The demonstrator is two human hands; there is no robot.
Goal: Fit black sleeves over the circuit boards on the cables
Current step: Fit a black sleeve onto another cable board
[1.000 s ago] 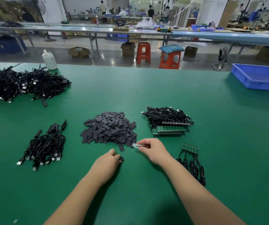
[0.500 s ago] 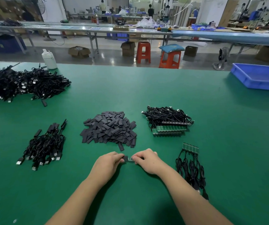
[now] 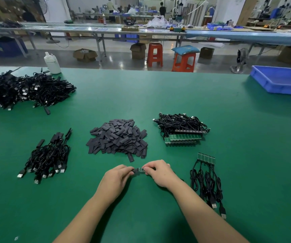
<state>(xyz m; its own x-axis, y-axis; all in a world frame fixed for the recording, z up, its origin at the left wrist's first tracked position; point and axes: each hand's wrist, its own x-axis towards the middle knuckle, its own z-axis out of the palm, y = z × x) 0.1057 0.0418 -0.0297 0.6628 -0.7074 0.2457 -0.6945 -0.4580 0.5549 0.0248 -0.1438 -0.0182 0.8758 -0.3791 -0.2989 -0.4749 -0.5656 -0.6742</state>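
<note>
A person's two bare hands met low over a green table [image 3: 176, 95], seen from a head camera. The left hand [image 3: 116, 178] had its fingers curled, pinching a black sleeve [image 3: 135, 171] at its fingertips. The right hand [image 3: 160, 172], fingers also curled, pinched a small green board [image 3: 141, 169]. The board's left end touched the sleeve's mouth; how far it sat inside could not be told. Most of the board was bare between the two hands.

Just beyond the hands lay a pile of sleeves [image 3: 117, 138]. To its right sat a bundle of cables [image 3: 181, 122] with a strip of green boards [image 3: 183, 139] along its near edge. Nearer, right of the hands, lay a few cables [image 3: 206, 179] with bare boards joined in a row. Left of the pile lay a bunch of sleeved cables [image 3: 48, 156]. A large heap of cables [image 3: 22, 90] filled the far left, near a white bottle [image 3: 52, 63]. A blue tray [image 3: 281, 79] stood far right.
</note>
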